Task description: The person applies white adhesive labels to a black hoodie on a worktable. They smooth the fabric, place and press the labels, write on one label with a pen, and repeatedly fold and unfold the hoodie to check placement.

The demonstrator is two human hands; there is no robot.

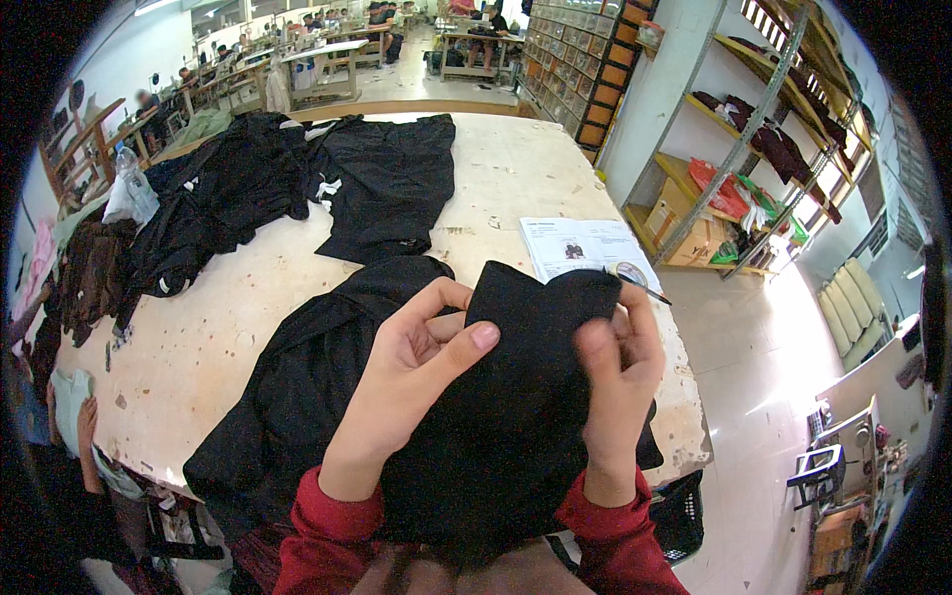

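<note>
A black garment (516,407) hangs between my two hands and spreads over the near part of the table. Its upper edge is raised, dipping in the middle between my hands. My left hand (412,367) pinches the left end of that edge, thumb in front and fingers behind the cloth. At the other end my right hand (623,367) grips the cloth, its thumb slightly blurred. Which part of the garment the edge belongs to, I cannot tell.
Printed sheets (585,246) lie beyond my right hand, with a tape roll and a pen on them. More black garments (387,183) lie at the far left of the pale worktable (506,174). A person's hand (87,421) is at the left edge. Metal shelves (734,149) stand at right.
</note>
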